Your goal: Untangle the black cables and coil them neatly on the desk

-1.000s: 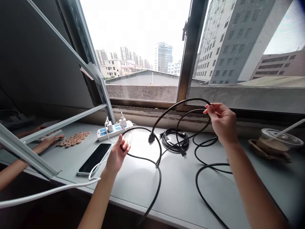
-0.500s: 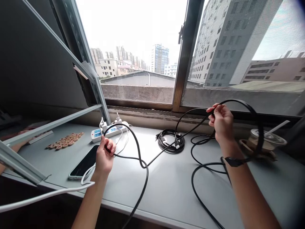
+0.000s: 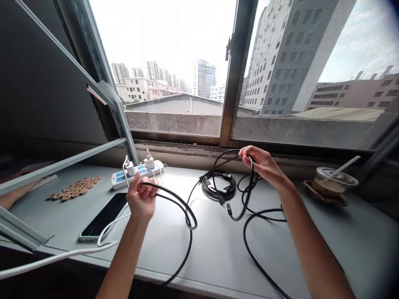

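Connector (image 3: 229,209) swung inward, off your right forearm (image 3: 307,224) — now hanging free.
Your right hand (image 3: 259,163) pinches its black cable (image 3: 252,176); your left hand (image 3: 142,197) curls around a looped stretch (image 3: 170,192).

Daylight is streaming through a metal-framed window (image 3: 234,83) overlooking high-rises (image 3: 204,79), brightening a gray tabletop (image 3: 215,249) beside a shadowed wall (image 3: 34,91).
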A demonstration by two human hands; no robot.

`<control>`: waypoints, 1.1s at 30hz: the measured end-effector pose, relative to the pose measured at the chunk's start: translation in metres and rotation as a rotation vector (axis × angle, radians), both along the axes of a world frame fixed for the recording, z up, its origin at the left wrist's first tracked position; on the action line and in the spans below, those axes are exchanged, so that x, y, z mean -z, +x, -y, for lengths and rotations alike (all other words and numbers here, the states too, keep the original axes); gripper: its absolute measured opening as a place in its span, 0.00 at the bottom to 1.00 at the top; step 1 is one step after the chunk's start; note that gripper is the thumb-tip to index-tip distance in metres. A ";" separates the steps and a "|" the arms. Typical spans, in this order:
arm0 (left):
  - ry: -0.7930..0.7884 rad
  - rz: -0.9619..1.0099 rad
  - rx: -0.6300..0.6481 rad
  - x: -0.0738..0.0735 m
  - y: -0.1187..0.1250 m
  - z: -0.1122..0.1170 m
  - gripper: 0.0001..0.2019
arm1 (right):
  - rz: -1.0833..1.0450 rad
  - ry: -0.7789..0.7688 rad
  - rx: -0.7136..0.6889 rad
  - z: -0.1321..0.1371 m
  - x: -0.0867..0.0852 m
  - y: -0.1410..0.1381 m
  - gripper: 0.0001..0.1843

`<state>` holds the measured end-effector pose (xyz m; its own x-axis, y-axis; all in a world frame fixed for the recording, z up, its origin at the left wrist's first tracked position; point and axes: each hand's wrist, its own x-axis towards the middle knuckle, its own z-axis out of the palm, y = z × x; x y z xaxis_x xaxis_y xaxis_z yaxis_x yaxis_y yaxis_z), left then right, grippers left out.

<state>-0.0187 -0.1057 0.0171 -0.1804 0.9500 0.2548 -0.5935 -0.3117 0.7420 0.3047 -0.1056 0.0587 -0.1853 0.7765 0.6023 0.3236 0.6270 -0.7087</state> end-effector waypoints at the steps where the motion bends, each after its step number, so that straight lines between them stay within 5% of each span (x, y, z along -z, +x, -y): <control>1: 0.020 -0.038 0.009 -0.003 0.003 -0.001 0.29 | -0.003 -0.017 -0.044 0.003 -0.002 -0.002 0.12; 5: 0.120 -0.250 -0.029 -0.009 0.011 -0.003 0.24 | -0.036 -0.020 -0.107 0.011 -0.007 -0.009 0.11; 8: 0.137 -0.485 0.049 -0.012 0.017 -0.001 0.07 | -0.069 0.015 -0.108 0.014 -0.011 -0.013 0.12; 14: 0.040 -0.635 0.340 -0.022 0.037 -0.001 0.29 | -0.173 -0.032 -0.348 0.034 -0.020 -0.032 0.11; 23: -0.112 -0.832 0.763 -0.021 0.053 -0.012 0.23 | -0.340 -0.109 -0.414 0.037 -0.020 -0.054 0.10; 26: -0.121 -0.847 0.809 -0.017 0.060 -0.016 0.25 | -0.115 -0.187 -0.353 0.042 -0.025 -0.046 0.09; 29: -0.137 -0.935 0.865 -0.011 0.068 -0.024 0.23 | 0.233 -0.212 -0.241 0.050 -0.031 -0.031 0.21; 33: -0.173 -1.003 0.761 0.000 0.079 -0.036 0.18 | 0.518 -0.226 0.041 0.049 -0.023 -0.008 0.22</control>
<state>0.0602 -0.0694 0.0174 0.6226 0.7629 -0.1746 0.2640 0.0052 0.9645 0.2965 -0.1549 0.0821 -0.3795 0.8881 0.2592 0.6855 0.4581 -0.5660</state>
